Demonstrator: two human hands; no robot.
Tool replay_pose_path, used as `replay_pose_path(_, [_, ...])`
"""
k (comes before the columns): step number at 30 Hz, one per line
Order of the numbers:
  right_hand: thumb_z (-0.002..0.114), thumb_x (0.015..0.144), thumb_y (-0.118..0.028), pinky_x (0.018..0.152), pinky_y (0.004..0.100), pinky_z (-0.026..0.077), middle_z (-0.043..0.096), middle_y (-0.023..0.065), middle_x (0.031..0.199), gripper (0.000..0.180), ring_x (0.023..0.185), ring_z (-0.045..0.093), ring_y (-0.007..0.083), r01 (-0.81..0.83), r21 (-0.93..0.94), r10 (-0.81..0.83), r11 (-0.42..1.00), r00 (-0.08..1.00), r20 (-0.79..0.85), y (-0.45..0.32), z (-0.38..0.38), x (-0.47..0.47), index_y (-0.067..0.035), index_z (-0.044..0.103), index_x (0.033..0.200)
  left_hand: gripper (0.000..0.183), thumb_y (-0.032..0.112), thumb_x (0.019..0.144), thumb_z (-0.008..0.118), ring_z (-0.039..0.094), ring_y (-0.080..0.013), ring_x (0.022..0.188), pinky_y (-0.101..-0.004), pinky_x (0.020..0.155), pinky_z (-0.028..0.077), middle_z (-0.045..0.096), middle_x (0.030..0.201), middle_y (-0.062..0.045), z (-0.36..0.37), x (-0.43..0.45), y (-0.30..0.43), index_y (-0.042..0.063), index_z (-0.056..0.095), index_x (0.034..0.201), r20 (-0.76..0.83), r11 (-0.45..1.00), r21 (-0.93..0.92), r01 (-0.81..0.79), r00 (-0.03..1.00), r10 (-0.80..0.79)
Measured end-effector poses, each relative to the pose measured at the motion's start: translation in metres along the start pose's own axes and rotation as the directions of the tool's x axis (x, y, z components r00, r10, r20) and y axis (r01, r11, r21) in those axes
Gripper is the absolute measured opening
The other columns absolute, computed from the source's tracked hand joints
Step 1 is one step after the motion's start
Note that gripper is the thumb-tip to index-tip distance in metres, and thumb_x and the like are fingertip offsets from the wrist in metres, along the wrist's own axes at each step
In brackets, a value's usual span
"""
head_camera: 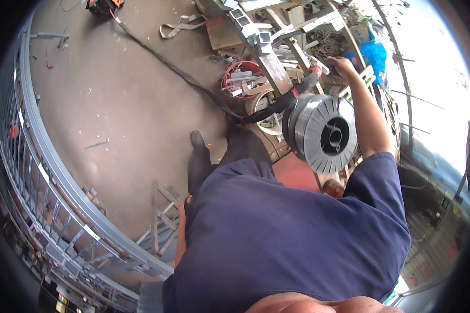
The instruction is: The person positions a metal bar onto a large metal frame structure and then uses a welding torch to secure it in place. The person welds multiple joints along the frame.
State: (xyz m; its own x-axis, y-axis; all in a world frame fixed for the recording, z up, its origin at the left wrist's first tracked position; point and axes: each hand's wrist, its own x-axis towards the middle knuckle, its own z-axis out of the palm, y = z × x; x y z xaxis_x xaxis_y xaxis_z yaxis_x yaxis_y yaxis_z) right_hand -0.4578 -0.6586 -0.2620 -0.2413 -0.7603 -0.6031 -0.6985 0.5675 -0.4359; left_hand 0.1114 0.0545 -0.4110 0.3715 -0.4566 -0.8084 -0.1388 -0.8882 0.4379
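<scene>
My right hand (338, 67) is raised over the cluttered rack with its fingers curled. A short pale bar (319, 65) lies right beside the fingers; whether they grip it I cannot tell. Just below that hand sits a large grey plastic wire spool (325, 135), its hub facing up. A black wrapped cable bundle (272, 109) with red tape passes beside the spool. My left hand (187, 201) hangs at my hip, partly hidden by my dark blue shirt, and its fingers are hard to make out.
Metal offcuts fill a red bucket (243, 80) and a pale bucket (268, 126). The cable runs to an orange and black machine (103, 7). Long grey metal framing (43, 144) curves along the left. A blue plastic bag (374, 60) and a red panel (296, 171) are at the right.
</scene>
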Motion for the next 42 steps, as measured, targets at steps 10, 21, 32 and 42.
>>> replay_pose_path(10, [0.073, 0.093, -0.03, 0.08, 0.0483, 0.061, 0.069, 0.0095, 0.102, 0.033, 0.089, 0.071, 0.0239, -0.524, -0.039, 0.466, 0.851, 0.717, 0.518, 0.1, 0.08, 0.148, -0.008, 0.064, 0.116, 0.045, 0.033, 0.099, 0.066, 0.068, -0.031, 0.116, -0.0379, 0.102, 0.051, 0.072, 0.121, -0.023, 0.051, -0.094, 0.103, -0.004, 0.069, 0.123, -0.13, 0.969, 0.025, 0.246, 0.962, -0.241])
replay_pose_path(21, [0.061, 0.1, -0.017, 0.068, 0.041, 0.058, 0.062, 0.0062, 0.075, 0.01, 0.067, 0.065, 0.0242, -0.649, 0.484, 0.361, 0.587, 0.745, 0.561, 0.109, 0.061, 0.142, -0.007, 0.062, 0.097, 0.044, 0.029, 0.095, 0.069, 0.073, -0.0297, 0.104, -0.0375, 0.093, 0.056, 0.074, 0.115, -0.022, 0.073, -0.083, 0.118, -0.005, 0.07, 0.123, -0.13, 0.976, 0.008, 0.218, 0.968, -0.215])
replay_pose_path(32, [0.064, 0.095, -0.011, 0.093, 0.0419, 0.05, 0.059, 0.0089, 0.111, 0.019, 0.103, 0.059, 0.0238, -0.236, 0.902, 0.143, 0.362, 0.97, 0.196, 0.036, -0.049, 0.068, -0.007, 0.057, 0.113, 0.043, 0.03, 0.095, 0.068, 0.072, -0.0295, 0.108, -0.0371, 0.097, 0.055, 0.074, 0.116, -0.021, 0.085, -0.042, 0.138, -0.001, 0.07, 0.125, -0.097, 0.983, -0.076, 0.167, 0.98, -0.174])
replay_pose_path(42, [0.065, 0.095, -0.008, 0.085, 0.0416, 0.059, 0.066, 0.0093, 0.089, 0.007, 0.083, 0.067, 0.0226, 0.242, 0.908, -0.323, 0.342, 0.938, -0.128, -0.059, -0.013, -0.178, -0.003, 0.064, 0.099, 0.057, 0.031, 0.095, 0.075, 0.065, -0.0253, 0.119, -0.0382, 0.104, 0.05, 0.07, 0.128, -0.016, 0.03, -0.019, 0.195, 0.002, 0.059, 0.141, -0.018, 0.913, -0.388, -0.123, 0.992, 0.126])
